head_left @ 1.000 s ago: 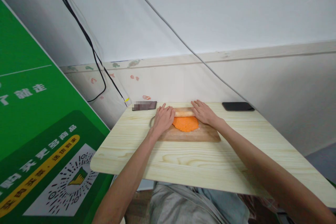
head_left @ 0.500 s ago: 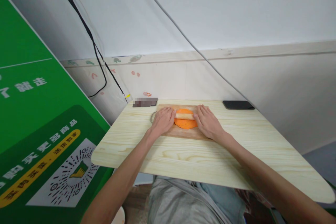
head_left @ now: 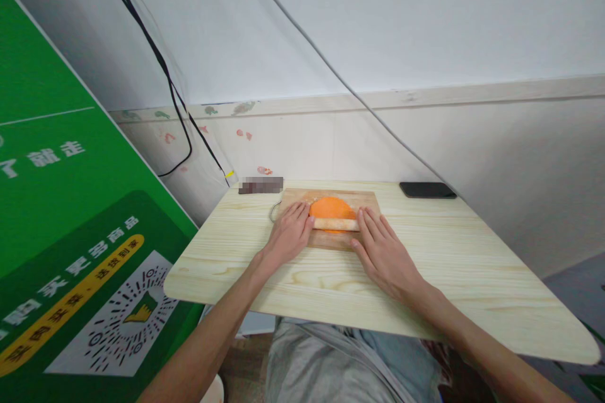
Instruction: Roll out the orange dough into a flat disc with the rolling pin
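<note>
Rolling pin (head_left: 335, 225) lies crosswise over a flat round of orange dough (head_left: 332, 206), near its close edge; most of the dough shows beyond the pin, a thin strip on the near side. Dough rests on a wooden cutting board (head_left: 366, 199), which sits on the pale wood-grain bench (head_left: 293, 286). Left hand (head_left: 289, 233) covers the pin's left end: fingers outstretched and close together, thumb by the pin, laid over it rather than curled round. Right hand (head_left: 387, 252) is at the other end, fingers long and nearly straight, tips on the pin, thumb spread away; undersides of both hands hidden. Metal ring (head_left: 273, 211) at the board's left edge, just beside the left hand. Black smartphone (head_left: 428, 190) lies flat at the back right; dark pixelated item (head_left: 261, 186) at the back left, too blurred to identify.
</note>
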Tool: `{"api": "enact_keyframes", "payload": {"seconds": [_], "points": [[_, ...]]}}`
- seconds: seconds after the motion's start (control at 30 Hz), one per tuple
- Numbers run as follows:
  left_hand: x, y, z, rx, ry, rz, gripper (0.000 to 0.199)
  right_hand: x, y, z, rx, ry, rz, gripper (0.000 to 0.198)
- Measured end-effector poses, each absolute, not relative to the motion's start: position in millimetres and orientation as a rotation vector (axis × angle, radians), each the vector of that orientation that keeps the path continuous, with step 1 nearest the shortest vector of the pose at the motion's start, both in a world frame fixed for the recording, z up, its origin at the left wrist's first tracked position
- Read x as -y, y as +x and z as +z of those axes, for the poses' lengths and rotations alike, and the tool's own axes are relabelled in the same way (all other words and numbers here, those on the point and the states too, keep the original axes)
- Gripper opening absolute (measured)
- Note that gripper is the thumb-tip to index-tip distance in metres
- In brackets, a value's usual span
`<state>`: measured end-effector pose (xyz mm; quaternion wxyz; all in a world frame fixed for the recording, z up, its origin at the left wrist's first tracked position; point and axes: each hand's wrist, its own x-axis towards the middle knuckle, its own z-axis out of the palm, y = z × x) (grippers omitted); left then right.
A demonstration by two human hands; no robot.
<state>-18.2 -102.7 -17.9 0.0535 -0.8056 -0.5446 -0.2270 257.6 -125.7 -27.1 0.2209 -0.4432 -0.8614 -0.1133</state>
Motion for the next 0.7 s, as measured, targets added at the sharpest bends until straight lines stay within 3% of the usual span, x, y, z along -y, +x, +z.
{"api": "enact_keyframes", "payload": {"seconds": [0.43, 0.7], "points": [[33, -14, -2, 1.807, -2.399, -0.335, 0.060, 41, 250, -12, 2.450, -1.400, -0.184, 0.080], [-18, -19, 7, 1.953, -2.489, -0.254, 0.064, 4, 237, 9, 2.611, -1.550, -0.246, 0.063]]}}
